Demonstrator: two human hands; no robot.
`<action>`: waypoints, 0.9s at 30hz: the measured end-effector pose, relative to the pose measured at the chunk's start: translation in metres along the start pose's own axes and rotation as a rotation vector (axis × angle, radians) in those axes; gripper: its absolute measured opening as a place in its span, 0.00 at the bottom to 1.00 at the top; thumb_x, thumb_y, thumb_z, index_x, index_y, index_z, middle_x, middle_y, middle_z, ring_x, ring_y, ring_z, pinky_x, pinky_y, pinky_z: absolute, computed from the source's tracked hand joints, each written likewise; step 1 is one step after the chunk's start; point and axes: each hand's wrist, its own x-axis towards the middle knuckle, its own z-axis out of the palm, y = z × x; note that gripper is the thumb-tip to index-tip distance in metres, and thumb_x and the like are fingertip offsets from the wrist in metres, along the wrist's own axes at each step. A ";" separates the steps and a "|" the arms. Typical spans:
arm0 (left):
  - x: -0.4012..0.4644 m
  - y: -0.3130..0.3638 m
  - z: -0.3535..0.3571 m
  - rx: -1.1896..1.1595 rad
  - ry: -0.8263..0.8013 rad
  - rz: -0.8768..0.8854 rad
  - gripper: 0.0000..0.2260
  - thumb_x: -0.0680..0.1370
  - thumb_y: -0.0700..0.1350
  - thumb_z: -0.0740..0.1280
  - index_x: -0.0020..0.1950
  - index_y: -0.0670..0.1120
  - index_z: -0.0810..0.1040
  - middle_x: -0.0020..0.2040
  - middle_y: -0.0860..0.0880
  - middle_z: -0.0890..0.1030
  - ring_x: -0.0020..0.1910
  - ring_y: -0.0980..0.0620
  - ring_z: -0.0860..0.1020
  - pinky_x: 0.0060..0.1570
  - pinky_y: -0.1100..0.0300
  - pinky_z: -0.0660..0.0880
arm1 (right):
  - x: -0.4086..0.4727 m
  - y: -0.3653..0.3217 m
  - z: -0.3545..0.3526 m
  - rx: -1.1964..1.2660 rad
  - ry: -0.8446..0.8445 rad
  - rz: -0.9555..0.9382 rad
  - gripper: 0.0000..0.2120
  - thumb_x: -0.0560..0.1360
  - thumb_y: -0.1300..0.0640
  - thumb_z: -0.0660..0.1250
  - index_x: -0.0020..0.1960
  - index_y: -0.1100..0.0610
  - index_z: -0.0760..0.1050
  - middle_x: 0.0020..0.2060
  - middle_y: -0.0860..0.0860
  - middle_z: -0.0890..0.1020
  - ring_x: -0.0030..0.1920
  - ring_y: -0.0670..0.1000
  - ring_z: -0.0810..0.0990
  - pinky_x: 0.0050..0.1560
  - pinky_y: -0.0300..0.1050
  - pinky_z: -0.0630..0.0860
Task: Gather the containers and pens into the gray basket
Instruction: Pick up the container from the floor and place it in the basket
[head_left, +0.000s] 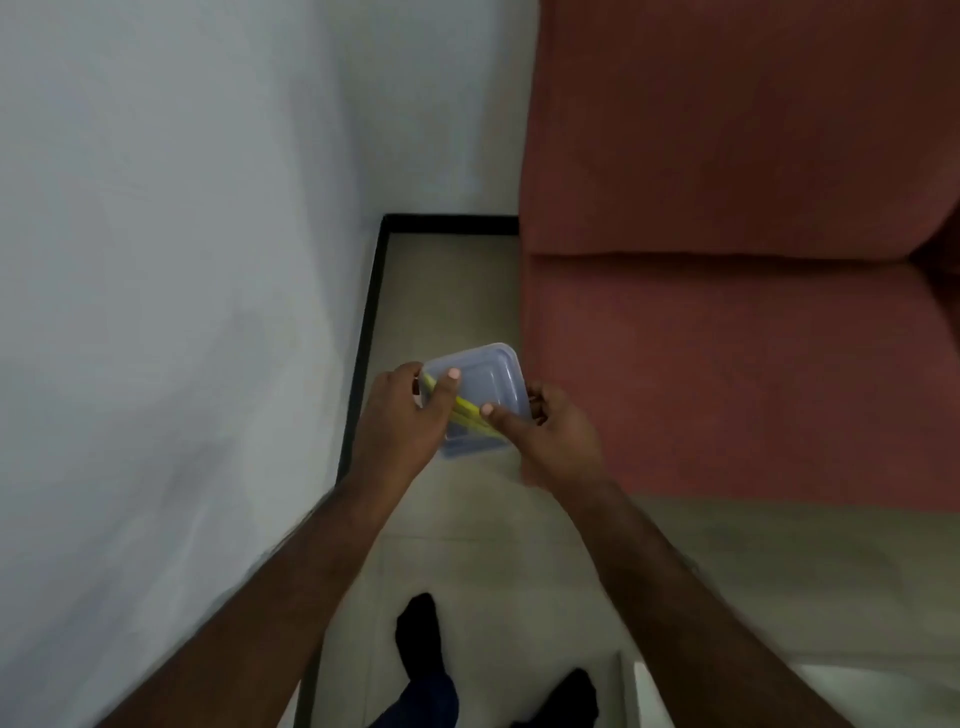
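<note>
I hold a square clear plastic container (485, 382) with its lid on, in the air above the floor. My left hand (402, 421) grips its left side, thumb on the lid. My right hand (553, 439) grips its right and near side, thumb on top. Thin yellow pens (467, 410) lie across the lid under both thumbs, slanting from upper left to lower right. No gray basket is in view.
A red-brown sofa (727, 312) fills the right side. A white wall (182, 260) with a black skirting strip (363, 338) runs along the left. Beige floor tiles (457, 280) lie between them. My feet in dark socks (418, 631) stand at the bottom.
</note>
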 end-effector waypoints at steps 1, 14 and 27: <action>-0.008 0.029 -0.011 -0.021 -0.003 0.035 0.32 0.73 0.76 0.54 0.56 0.51 0.77 0.50 0.50 0.80 0.44 0.54 0.81 0.37 0.60 0.78 | -0.012 -0.020 -0.023 0.010 0.016 -0.026 0.22 0.69 0.40 0.75 0.58 0.48 0.76 0.47 0.44 0.83 0.45 0.43 0.82 0.40 0.37 0.79; -0.166 0.316 -0.073 -0.717 -0.273 0.249 0.24 0.78 0.62 0.56 0.61 0.47 0.77 0.50 0.46 0.84 0.45 0.51 0.84 0.45 0.58 0.81 | -0.214 -0.147 -0.267 -0.332 0.527 -0.514 0.29 0.65 0.44 0.78 0.64 0.41 0.73 0.56 0.35 0.78 0.45 0.33 0.76 0.45 0.25 0.70; -0.310 0.404 -0.025 -0.792 -0.856 0.221 0.21 0.72 0.52 0.70 0.59 0.41 0.75 0.53 0.41 0.84 0.53 0.42 0.83 0.49 0.49 0.80 | -0.409 -0.075 -0.327 -0.332 1.030 -0.455 0.28 0.69 0.58 0.77 0.67 0.47 0.73 0.68 0.47 0.72 0.64 0.47 0.77 0.55 0.44 0.80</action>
